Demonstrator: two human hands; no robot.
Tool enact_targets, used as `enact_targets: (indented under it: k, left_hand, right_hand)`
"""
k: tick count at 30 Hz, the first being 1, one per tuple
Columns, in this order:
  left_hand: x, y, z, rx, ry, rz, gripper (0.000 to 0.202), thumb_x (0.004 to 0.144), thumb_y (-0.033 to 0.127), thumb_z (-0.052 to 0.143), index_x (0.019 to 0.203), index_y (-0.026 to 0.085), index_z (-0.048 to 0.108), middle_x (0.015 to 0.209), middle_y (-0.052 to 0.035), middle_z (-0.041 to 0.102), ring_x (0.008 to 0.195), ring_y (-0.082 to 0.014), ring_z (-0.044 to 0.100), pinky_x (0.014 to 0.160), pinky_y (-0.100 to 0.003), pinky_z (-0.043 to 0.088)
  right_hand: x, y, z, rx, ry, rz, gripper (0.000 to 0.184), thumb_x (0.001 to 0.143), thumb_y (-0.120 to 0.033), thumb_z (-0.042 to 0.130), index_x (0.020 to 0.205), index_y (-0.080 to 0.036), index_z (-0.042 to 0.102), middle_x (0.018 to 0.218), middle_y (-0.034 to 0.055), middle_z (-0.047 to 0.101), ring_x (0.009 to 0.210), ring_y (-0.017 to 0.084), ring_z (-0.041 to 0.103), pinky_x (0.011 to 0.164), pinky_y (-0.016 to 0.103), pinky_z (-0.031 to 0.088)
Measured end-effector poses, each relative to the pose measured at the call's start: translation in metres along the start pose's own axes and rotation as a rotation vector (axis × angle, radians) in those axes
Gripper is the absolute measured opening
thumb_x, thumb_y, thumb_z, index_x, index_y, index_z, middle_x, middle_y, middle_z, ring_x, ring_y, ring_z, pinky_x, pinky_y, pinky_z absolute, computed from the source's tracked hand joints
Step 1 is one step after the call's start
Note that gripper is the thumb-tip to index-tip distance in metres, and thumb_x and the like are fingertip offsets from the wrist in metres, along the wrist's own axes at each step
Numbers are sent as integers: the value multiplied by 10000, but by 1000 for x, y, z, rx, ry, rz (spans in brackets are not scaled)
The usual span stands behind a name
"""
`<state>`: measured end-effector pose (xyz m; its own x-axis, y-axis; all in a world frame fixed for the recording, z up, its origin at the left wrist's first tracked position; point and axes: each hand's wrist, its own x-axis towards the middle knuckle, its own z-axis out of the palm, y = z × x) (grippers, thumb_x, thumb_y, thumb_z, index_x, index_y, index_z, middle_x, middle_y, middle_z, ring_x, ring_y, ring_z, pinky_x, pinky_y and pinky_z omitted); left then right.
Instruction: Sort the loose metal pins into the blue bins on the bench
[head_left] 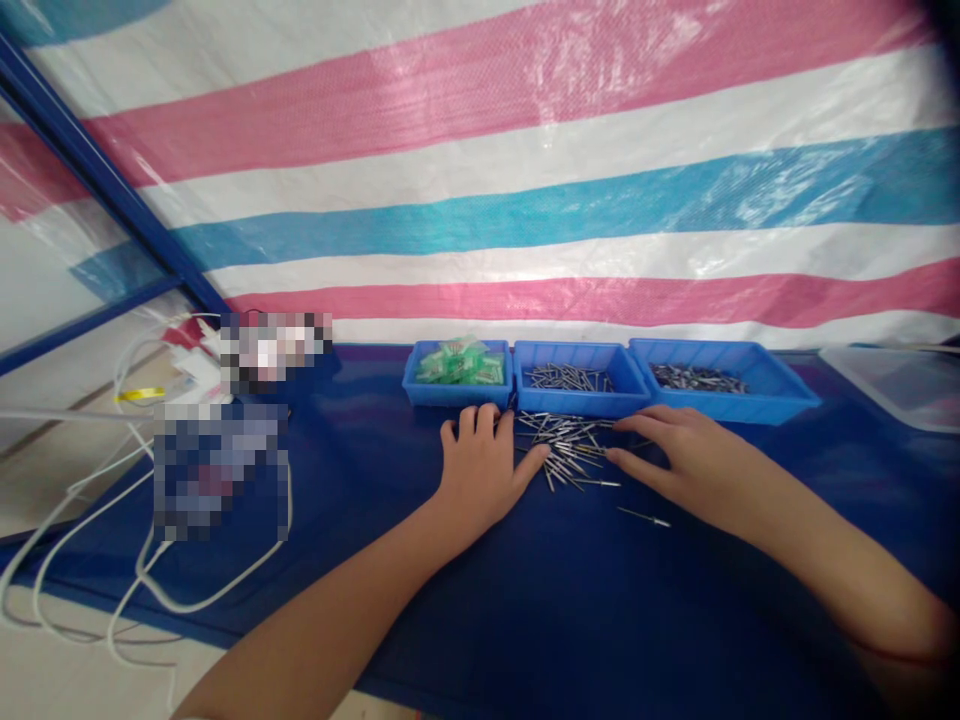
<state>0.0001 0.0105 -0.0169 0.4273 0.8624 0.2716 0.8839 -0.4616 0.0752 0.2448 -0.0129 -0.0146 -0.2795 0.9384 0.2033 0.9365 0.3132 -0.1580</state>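
A loose pile of silvery pop rivets [566, 445] lies on the dark blue table in front of the bins. My left hand [480, 465] rests palm down at the pile's left side, fingers spread and thumb touching its edge. On the right side, my right hand [675, 455] has its thumb and forefinger apart, their tips at the ends of the outer rivets. I see nothing gripped in either hand. Nearer to me, a single rivet [645, 517] lies apart from the pile.
Behind the pile stand three blue bins: one with green packets [461, 362], a middle bin [581, 404] and a right bin [772, 385] with small metal pieces. A clear plastic container [892, 390] sits far right. White cables [217, 605] loop at the left. Striped sheeting [480, 220] hangs behind.
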Motion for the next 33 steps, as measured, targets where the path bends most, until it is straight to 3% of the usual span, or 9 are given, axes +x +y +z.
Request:
enact_targets:
  k: [6,17,26,33]
  left_hand:
    - [-3,-2,1,-26,4,0,579,912,604,306,1257,191,518,1352,-117,455,1236,-313,377,970,-500,361]
    - [-5,-2,-2,-45,-26,35,503,926,541,348,1229,184,532,1286,-125,509,1182,-288,442,959,-459,383]
    - [-8,-6,-3,-56,-43,-8,587,884,615,380,1258,185,518,1321,-176,467,1239,-337,410,1003,-534,336]
    - [-10,-1,-4,-43,-42,26,534,904,569,385,1242,182,528,1281,-149,502,1188,-305,443,984,-496,365]
  right_hand:
    - [-3,4,0,-24,31,-1,453,879,-490,469,1109,-150,660,1079,148,646,980,297,611,886,462,469]
    - [-3,3,2,78,19,-38,349,897,-370,454,1031,-160,698,1005,117,679,887,250,646,821,406,510]
    - [-3,11,2,2,-22,13,307,886,-289,430,996,-176,693,1001,124,674,854,272,653,792,430,498]
    - [-4,0,4,22,-16,-9,290,846,-218,462,1022,-183,688,1004,106,675,844,243,652,757,374,511]
